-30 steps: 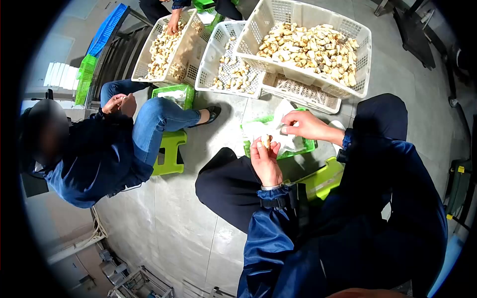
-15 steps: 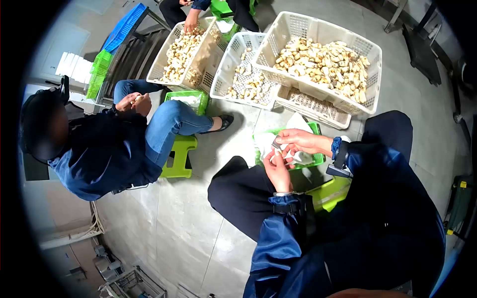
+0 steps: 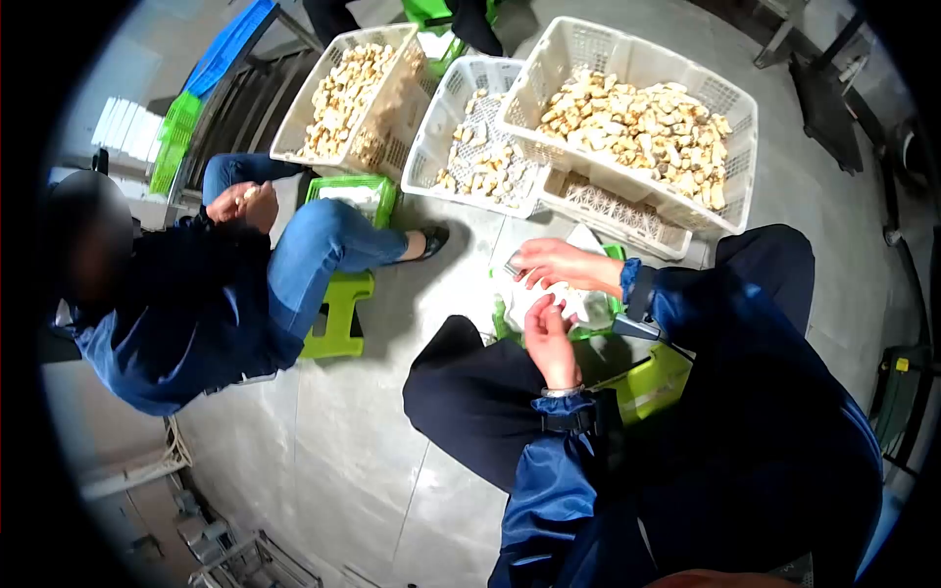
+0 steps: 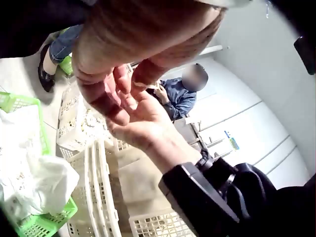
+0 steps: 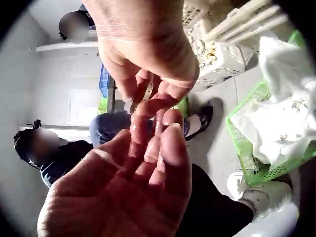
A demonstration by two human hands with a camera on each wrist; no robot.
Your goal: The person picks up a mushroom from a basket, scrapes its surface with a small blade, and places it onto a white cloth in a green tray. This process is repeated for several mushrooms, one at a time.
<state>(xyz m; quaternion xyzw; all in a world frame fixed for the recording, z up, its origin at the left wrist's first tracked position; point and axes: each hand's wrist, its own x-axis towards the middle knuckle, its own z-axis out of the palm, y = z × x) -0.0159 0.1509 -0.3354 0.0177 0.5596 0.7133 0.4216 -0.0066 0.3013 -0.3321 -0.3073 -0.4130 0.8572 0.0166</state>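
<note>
My right hand [image 3: 564, 263] pinches a small grey blade-like piece [image 3: 512, 265] at its fingertips, left of the white liner in a green basket [image 3: 616, 253]. Just below it, my left hand [image 3: 551, 343] is raised with the palm up. In the right wrist view the left fingers are loosely bent and the palm is bare, with a thin pale sliver [image 5: 106, 158] on one finger. The right fingers cross close over the left fingertips, and the grey piece [image 5: 129, 106] shows at their edge. White lining [image 5: 271, 126] with small crumbs fills the basket.
A large crate [image 3: 534, 73] of stubby cream-and-brown mushrooms stands ahead, beside a shallower crate [image 3: 490, 71] with fewer. Another full crate [image 3: 377, 127] is further left. A seated person [image 3: 176, 294] works at the left, by a second green basket [image 3: 384, 201]. My knees flank the lined basket.
The mushroom seen in my left hand earlier no longer shows there. My right hand came in to the left fingers, then moved left. Another person's hand has left the far-left crate.
</note>
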